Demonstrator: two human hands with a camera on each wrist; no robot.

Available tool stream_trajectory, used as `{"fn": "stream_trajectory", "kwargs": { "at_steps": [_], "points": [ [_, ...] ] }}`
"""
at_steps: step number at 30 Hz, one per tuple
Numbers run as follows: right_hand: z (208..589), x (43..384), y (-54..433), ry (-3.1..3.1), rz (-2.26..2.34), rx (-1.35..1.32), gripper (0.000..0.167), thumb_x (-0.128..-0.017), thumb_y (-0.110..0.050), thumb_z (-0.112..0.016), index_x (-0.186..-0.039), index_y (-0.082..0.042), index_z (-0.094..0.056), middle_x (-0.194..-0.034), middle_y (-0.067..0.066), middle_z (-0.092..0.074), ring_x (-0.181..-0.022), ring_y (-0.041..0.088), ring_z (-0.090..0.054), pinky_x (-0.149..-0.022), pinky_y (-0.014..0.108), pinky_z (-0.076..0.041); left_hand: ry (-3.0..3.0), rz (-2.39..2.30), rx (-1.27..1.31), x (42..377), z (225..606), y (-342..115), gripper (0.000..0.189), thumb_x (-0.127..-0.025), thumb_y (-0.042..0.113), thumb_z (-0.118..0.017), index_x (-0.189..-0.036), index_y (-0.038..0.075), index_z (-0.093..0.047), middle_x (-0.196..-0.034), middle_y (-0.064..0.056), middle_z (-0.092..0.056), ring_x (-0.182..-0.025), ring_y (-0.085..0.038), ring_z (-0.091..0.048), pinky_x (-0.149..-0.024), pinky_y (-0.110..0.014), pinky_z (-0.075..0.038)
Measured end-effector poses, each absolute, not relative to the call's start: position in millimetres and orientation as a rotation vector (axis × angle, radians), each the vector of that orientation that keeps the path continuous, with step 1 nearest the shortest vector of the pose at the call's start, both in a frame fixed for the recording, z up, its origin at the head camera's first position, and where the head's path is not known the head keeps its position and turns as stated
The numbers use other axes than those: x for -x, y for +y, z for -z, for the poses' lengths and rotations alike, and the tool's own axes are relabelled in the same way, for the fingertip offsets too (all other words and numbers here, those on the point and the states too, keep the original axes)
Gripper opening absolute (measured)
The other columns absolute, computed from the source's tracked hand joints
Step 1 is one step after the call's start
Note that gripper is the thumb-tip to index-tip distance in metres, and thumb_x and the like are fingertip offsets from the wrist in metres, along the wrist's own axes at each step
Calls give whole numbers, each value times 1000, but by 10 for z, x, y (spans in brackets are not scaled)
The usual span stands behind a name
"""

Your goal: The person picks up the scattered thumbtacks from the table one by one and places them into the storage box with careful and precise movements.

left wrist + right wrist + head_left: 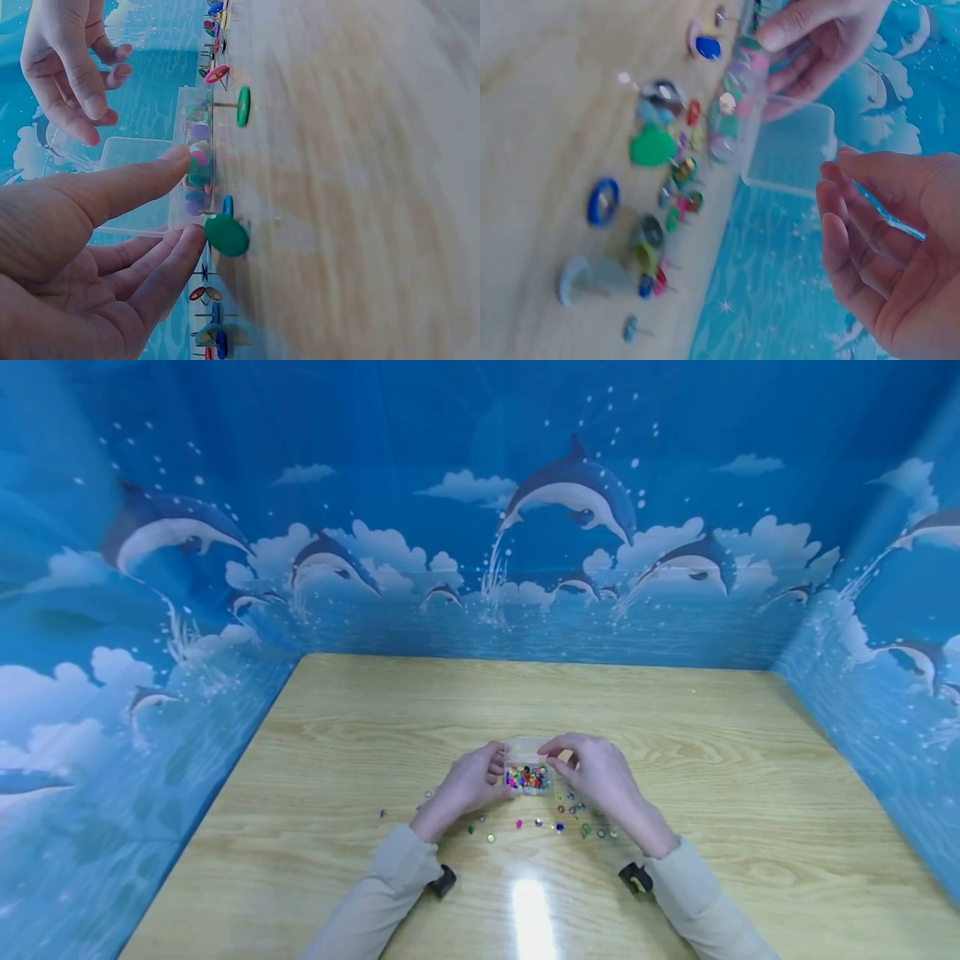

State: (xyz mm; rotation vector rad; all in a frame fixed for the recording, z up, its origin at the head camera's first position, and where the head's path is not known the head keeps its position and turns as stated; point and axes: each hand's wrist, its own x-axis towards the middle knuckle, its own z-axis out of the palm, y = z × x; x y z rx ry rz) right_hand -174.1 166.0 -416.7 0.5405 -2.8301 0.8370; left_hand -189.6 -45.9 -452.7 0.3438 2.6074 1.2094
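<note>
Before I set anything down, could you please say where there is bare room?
The pale wood-grain table looks bare behind the small clear plastic box, up to the blue dolphin-print backdrop, and right of the right hand. It is crowded in front of the box with multicoloured round thumbtacks; a few lie left of the left hand.

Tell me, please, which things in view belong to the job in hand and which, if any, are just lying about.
Likely part of the job:
box, held by the left hand
open lid, right hand beside it
boxed pins
loose pins

Apparently just around it:
table
backdrop
wrist cameras
</note>
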Motion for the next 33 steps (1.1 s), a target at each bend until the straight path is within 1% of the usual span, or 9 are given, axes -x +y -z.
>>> {"fn": "stream_trajectory", "kwargs": {
  "at_steps": [3,6,10,15,20,24,27,33],
  "points": [
    [4090,1738,1738,-2815,-834,-526,14,-89,-11,-76,-103,-13,-77,-98,5,-77,-63,6,-61,-48,19,-49,2609,-1207,-337,1896,4522,-452,73,-78,13,-87,-141,5,-52,-122,-10,-66,-107,-26,-66,-96,-37,-58],
    [4037,1736,1833,-2784,-794,-505,11,-89,-12,-77,-100,-12,-77,-94,4,-77,-64,8,-63,-49,20,-49,2603,-1216,-327,1895,4524,-452,72,-78,13,-87,-141,6,-53,-121,-10,-66,-107,-26,-66,-97,-37,-58],
    [4025,1733,1969,-2780,-741,-468,9,-88,-13,-78,-97,-13,-77,-92,3,-77,-67,9,-64,-52,20,-50,2600,-1223,-316,1892,4527,-453,72,-77,13,-87,-141,7,-53,-121,-9,-66,-107,-25,-66,-97,-37,-58],
    [4073,1709,2134,-2839,-707,-427,8,-88,-12,-77,-96,-13,-78,-93,4,-77,-66,8,-62,-54,23,-51,2602,-1224,-323,1892,4528,-458,72,-78,12,-87,-141,7,-53,-121,-9,-66,-107,-26,-66,-97,-37,-58],
    [4154,1663,2284,-2946,-647,-442,9,-86,-8,-77,-93,-13,-78,-85,1,-75,-65,7,-61,-55,25,-52,2605,-1222,-334,1899,4526,-458,72,-77,12,-87,-141,7,-53,-122,-10,-67,-107,-26,-66,-96,-37,-58],
    [4208,1634,2366,-3097,-610,-479,11,-82,-9,-81,-89,-16,-76,-82,-5,-73,-69,8,-62,-63,30,-56,2608,-1217,-330,1900,4521,-452,72,-77,13,-87,-140,6,-53,-121,-10,-66,-106,-26,-66,-96,-36,-58],
    [4244,1636,2402,-3181,-613,-480,14,-80,-11,-83,-88,-18,-74,-82,-7,-71,-72,9,-62,-68,34,-57,2609,-1216,-323,1893,4516,-448,72,-77,13,-87,-140,6,-53,-121,-10,-66,-106,-25,-66,-96,-36,-58],
    [4318,1654,2426,-3185,-623,-452,14,-78,-9,-84,-84,-17,-74,-79,-6,-70,-71,9,-61,-67,33,-55,2613,-1214,-311,1882,4507,-441,72,-77,13,-88,-140,7,-54,-120,-10,-67,-105,-25,-66,-96,-37,-58]
  ]
}}
